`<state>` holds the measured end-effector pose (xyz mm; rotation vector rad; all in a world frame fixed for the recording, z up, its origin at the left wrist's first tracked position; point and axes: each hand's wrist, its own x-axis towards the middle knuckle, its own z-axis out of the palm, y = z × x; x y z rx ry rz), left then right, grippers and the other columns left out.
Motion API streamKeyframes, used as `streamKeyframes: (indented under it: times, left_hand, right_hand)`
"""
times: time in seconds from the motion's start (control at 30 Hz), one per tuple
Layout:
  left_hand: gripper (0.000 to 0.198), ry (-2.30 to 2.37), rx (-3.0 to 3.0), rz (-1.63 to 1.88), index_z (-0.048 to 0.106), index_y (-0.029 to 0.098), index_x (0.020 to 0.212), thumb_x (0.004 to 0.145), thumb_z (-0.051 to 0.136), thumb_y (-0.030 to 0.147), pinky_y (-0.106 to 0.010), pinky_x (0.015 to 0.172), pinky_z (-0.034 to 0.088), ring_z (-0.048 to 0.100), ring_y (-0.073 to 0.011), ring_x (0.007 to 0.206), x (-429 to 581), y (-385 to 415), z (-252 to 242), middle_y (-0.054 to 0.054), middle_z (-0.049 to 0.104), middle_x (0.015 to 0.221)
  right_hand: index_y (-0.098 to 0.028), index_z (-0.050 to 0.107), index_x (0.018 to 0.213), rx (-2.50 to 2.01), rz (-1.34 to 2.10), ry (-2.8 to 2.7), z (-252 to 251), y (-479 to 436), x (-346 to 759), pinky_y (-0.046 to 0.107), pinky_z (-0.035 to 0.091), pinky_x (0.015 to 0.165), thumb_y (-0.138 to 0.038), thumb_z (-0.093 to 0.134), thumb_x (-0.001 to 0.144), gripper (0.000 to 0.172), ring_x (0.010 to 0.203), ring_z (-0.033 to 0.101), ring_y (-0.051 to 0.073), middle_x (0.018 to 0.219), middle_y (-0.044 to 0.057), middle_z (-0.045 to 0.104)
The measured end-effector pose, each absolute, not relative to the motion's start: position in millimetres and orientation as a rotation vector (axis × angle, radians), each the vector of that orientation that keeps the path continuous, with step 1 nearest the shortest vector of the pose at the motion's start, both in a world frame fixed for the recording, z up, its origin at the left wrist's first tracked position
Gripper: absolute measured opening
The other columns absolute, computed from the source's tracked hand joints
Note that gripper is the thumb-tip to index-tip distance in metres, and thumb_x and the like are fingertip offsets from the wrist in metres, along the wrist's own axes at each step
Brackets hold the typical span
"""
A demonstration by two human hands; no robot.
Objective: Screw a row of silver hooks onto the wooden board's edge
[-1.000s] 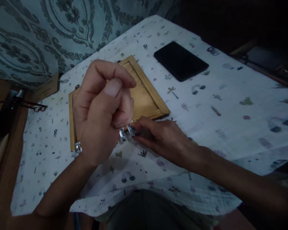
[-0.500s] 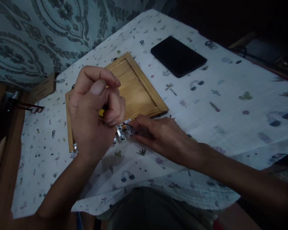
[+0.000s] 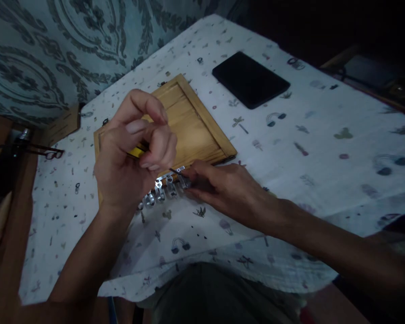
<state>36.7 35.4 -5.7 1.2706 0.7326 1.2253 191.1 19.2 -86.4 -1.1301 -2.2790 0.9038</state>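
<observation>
A wooden framed panel (image 3: 192, 128) lies flat on the patterned tablecloth (image 3: 290, 180). Along its near edge runs a row of small metal clips (image 3: 160, 191). My left hand (image 3: 131, 157) hovers above the panel, fingers curled round a yellow-handled tool (image 3: 137, 152) whose thin dark tip points down at the clips. My right hand (image 3: 222, 191) rests on the cloth to the right, its fingertips pinching the rightmost metal clip against the panel's edge.
A black tablet (image 3: 250, 79) lies at the far side of the table. Glasses (image 3: 50, 154) sit at the left on a wooden surface. A patterned teal fabric (image 3: 54, 49) hangs behind. The table's near edge is by my lap.
My left hand has sunk and shifted left, baring more of the metal clips and the tool's yellow handle. My right hand has stayed at the clips.
</observation>
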Motion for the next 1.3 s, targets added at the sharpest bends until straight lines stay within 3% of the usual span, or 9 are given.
streamKeyframes:
  times: [0.2,0.33,0.43,0.53,0.6,0.73,0.97,1.17,1.3]
  left_hand:
    - [0.015,0.739,1.279,1.186,0.054,0.021,0.066,0.079,0.048,0.021,-0.021,0.035,0.019,0.008,-0.0068,0.035,26.7,46.2,-7.3,0.008,0.011,0.040]
    - [0.016,0.701,1.367,1.155,0.057,0.020,0.064,0.078,0.050,0.017,-0.023,0.036,0.021,0.009,-0.0052,0.032,27.9,43.6,-5.3,0.008,0.015,0.040]
    - [0.018,0.734,1.456,1.127,0.062,0.020,0.066,0.079,0.049,0.018,-0.026,0.038,0.025,0.025,-0.0075,0.032,32.1,40.1,-4.3,0.004,0.032,0.042]
    - [0.019,0.912,1.522,1.193,0.063,0.020,0.069,0.082,0.051,0.027,-0.030,0.046,0.035,0.045,-0.0149,0.046,36.4,37.5,-4.8,-0.002,0.050,0.052]
    - [0.024,1.008,1.504,1.237,0.062,0.020,0.071,0.086,0.051,0.034,-0.032,0.053,0.041,0.050,-0.0168,0.055,39.3,35.2,-5.3,-0.004,0.053,0.060]
    - [0.029,1.085,1.299,1.331,0.058,0.019,0.065,0.089,0.049,0.033,-0.031,0.054,0.042,0.042,-0.0134,0.053,46.5,28.2,-4.1,-0.001,0.044,0.058]
    - [0.022,0.988,1.186,1.414,0.051,0.018,0.061,0.083,0.047,0.018,-0.026,0.043,0.019,0.023,-0.0084,0.044,48.9,22.8,-5.3,0.003,0.026,0.049]
    - [0.018,0.782,1.291,1.361,0.057,0.015,0.066,0.083,0.050,0.017,-0.021,0.036,0.020,0.018,-0.0042,0.035,42.0,31.2,-10.7,0.006,0.024,0.044]
    - [0.026,0.758,1.346,1.222,0.059,0.016,0.064,0.084,0.042,0.014,-0.019,0.035,0.022,0.016,-0.0033,0.032,40.3,36.0,-7.2,0.006,0.025,0.041]
  right_hand:
    - [-0.021,0.059,0.105,-1.095,0.893,-2.269,-90.0,18.9,191.5,0.025,0.045,0.062,-0.027,0.063,0.087,0.019,0.073,0.067,0.016,0.084,0.000,0.071]
    - [-0.020,0.059,0.106,-1.096,0.872,-2.280,-89.5,19.0,191.3,0.025,0.043,0.059,-0.027,0.063,0.086,0.021,0.068,0.065,0.016,0.080,-0.001,0.070]
    - [-0.021,0.060,0.105,-1.119,0.891,-2.280,-87.3,19.3,191.2,0.024,0.041,0.058,-0.026,0.061,0.087,0.019,0.065,0.064,0.015,0.079,-0.001,0.070]
    - [-0.021,0.060,0.102,-1.142,0.894,-2.283,-85.6,19.6,191.2,0.023,0.039,0.056,-0.026,0.061,0.086,0.016,0.065,0.063,0.014,0.078,-0.001,0.070]
    - [-0.021,0.059,0.101,-1.146,0.880,-2.290,-84.8,19.7,191.4,0.023,0.037,0.055,-0.027,0.061,0.086,0.015,0.065,0.063,0.014,0.078,-0.001,0.070]
    - [-0.020,0.059,0.102,-1.145,0.856,-2.313,-83.4,19.7,192.0,0.023,0.035,0.054,-0.027,0.058,0.088,0.016,0.061,0.061,0.015,0.072,0.000,0.068]
    - [-0.019,0.059,0.107,-1.096,0.903,-2.315,-82.7,19.4,193.2,0.023,0.036,0.054,-0.026,0.058,0.090,0.019,0.063,0.062,0.014,0.076,0.001,0.069]
    - [-0.020,0.058,0.107,-1.089,0.892,-2.305,-85.4,19.9,192.8,0.022,0.037,0.054,-0.027,0.058,0.090,0.018,0.064,0.063,0.014,0.078,0.000,0.069]
    - [-0.021,0.058,0.107,-1.074,0.894,-2.285,-88.0,20.0,192.5,0.022,0.038,0.054,-0.027,0.059,0.089,0.019,0.063,0.063,0.014,0.076,-0.002,0.069]
